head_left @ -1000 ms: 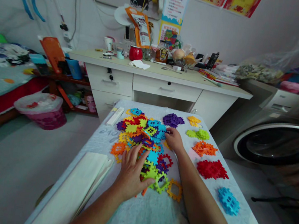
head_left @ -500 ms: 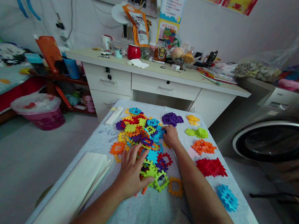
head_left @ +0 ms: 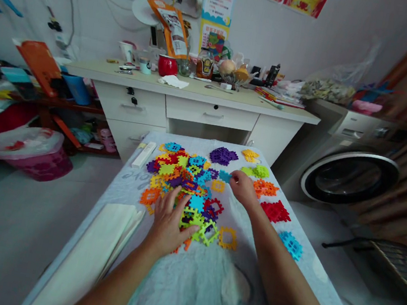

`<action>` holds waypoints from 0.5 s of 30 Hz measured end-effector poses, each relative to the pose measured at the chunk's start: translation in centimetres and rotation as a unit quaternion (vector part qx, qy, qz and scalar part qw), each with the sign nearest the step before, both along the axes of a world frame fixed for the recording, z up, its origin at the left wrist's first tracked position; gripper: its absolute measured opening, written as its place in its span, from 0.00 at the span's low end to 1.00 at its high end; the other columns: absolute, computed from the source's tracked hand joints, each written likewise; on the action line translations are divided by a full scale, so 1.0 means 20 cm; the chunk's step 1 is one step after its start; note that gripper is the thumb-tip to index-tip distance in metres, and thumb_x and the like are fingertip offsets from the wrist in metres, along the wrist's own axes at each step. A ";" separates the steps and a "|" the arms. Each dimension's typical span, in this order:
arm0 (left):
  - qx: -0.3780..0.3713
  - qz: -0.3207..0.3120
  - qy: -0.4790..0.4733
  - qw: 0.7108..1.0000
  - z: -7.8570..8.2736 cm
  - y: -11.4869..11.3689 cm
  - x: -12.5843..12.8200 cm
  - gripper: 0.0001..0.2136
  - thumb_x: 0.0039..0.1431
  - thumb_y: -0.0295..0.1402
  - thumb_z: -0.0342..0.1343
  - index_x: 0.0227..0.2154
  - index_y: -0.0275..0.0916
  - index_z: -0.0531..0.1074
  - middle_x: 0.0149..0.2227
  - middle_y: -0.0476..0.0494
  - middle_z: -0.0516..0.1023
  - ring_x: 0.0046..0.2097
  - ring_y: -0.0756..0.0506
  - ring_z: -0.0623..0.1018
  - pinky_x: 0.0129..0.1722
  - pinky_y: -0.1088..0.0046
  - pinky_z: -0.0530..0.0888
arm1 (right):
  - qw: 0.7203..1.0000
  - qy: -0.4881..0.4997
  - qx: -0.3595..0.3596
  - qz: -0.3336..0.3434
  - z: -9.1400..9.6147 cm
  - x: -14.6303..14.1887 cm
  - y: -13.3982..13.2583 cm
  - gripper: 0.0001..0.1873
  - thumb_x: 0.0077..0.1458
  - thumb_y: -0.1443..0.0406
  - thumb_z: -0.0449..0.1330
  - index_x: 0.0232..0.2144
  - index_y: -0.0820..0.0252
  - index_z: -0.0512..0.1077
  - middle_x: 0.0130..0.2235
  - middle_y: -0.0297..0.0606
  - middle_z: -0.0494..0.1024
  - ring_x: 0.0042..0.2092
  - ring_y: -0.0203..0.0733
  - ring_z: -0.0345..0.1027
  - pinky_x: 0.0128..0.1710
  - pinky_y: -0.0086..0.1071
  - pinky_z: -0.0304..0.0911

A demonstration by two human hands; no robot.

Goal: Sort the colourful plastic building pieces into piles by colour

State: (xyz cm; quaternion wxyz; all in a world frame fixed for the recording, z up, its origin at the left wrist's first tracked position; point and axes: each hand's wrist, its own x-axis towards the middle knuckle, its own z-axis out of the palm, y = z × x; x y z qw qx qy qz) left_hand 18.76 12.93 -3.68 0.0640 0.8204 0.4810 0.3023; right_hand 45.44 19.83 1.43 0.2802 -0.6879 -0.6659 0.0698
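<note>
A mixed heap of coloured plastic interlocking tiles [head_left: 184, 180] lies in the middle of a small table covered with a pale cloth [head_left: 199, 284]. My left hand [head_left: 169, 221] lies flat on the near edge of the heap, fingers spread over green and orange tiles. My right hand [head_left: 243, 188] is at the heap's far right edge, fingers pinched on a blue tile [head_left: 225, 176]. To the right lie sorted groups: purple [head_left: 223, 155], yellow [head_left: 251, 155], green [head_left: 256, 171], orange [head_left: 265, 187], red [head_left: 274, 211] and blue [head_left: 291, 244].
A folded white sheet [head_left: 96, 254] lies along the table's left side, with a white box [head_left: 144, 154] at its far left corner. Beyond stand a cluttered white desk [head_left: 196, 100], a washing machine [head_left: 350, 169] at right, and a pink bin [head_left: 27, 152] on the floor at left.
My right hand has drawn back rightward out of the heap with a blue tile in its fingers. The view has shifted to the right. My left hand stays on the heap.
</note>
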 end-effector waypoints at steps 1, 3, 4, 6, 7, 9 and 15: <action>0.002 0.001 -0.004 1.000 0.00 0.00 0.00 0.33 0.53 0.50 0.59 0.59 0.42 0.63 0.66 0.34 0.52 0.65 0.31 0.57 0.62 0.44 0.57 | 0.999 0.032 -0.006 -0.006 0.02 0.05 -0.06 0.12 0.53 0.70 0.52 0.36 0.63 0.75 0.32 0.38 0.75 0.34 0.39 0.67 0.36 0.30 0.59; 0.007 0.003 -0.015 1.000 0.00 0.01 0.00 0.30 0.54 0.49 0.58 0.58 0.42 0.64 0.66 0.34 0.53 0.65 0.31 0.58 0.63 0.45 0.57 | 0.996 0.084 -0.016 -0.010 0.06 0.15 -0.20 0.12 0.53 0.68 0.53 0.37 0.62 0.75 0.29 0.35 0.74 0.31 0.37 0.65 0.32 0.29 0.58; 0.009 0.004 -0.022 1.000 0.00 0.01 0.00 0.29 0.55 0.49 0.57 0.57 0.42 0.64 0.65 0.34 0.54 0.65 0.32 0.59 0.63 0.46 0.58 | 0.994 0.102 -0.019 -0.014 0.07 0.21 -0.28 0.13 0.53 0.67 0.53 0.38 0.61 0.75 0.27 0.33 0.73 0.29 0.36 0.65 0.31 0.28 0.58; 0.012 0.004 -0.034 0.999 0.00 0.01 0.00 0.26 0.57 0.47 0.56 0.56 0.42 0.65 0.64 0.35 0.56 0.64 0.33 0.60 0.63 0.47 0.58 | 0.990 0.131 -0.032 -0.029 0.08 0.33 -0.43 0.15 0.53 0.64 0.53 0.40 0.60 0.75 0.24 0.31 0.70 0.26 0.35 0.62 0.27 0.28 0.56; 0.013 0.003 -0.040 0.999 0.00 0.01 0.00 0.25 0.58 0.47 0.56 0.56 0.42 0.65 0.64 0.35 0.56 0.64 0.33 0.60 0.63 0.47 0.59 | 0.988 0.145 -0.036 -0.039 0.07 0.38 -0.51 0.16 0.53 0.63 0.54 0.41 0.60 0.75 0.24 0.30 0.69 0.26 0.35 0.62 0.27 0.28 0.56; 0.014 0.001 -0.052 0.999 0.01 0.01 0.00 0.23 0.58 0.45 0.55 0.55 0.42 0.66 0.64 0.36 0.57 0.64 0.34 0.61 0.63 0.47 0.59 | 0.983 0.170 -0.038 -0.060 0.05 0.49 -0.65 0.16 0.51 0.60 0.55 0.41 0.60 0.75 0.25 0.31 0.70 0.27 0.36 0.62 0.27 0.28 0.57; 0.034 -0.003 -0.078 0.996 0.03 0.00 0.00 0.21 0.59 0.43 0.55 0.53 0.43 0.67 0.62 0.37 0.60 0.63 0.35 0.63 0.62 0.49 0.62 | 0.966 0.217 -0.050 -0.135 -0.03 0.66 -0.96 0.17 0.48 0.58 0.55 0.38 0.59 0.75 0.24 0.32 0.69 0.25 0.37 0.61 0.25 0.29 0.56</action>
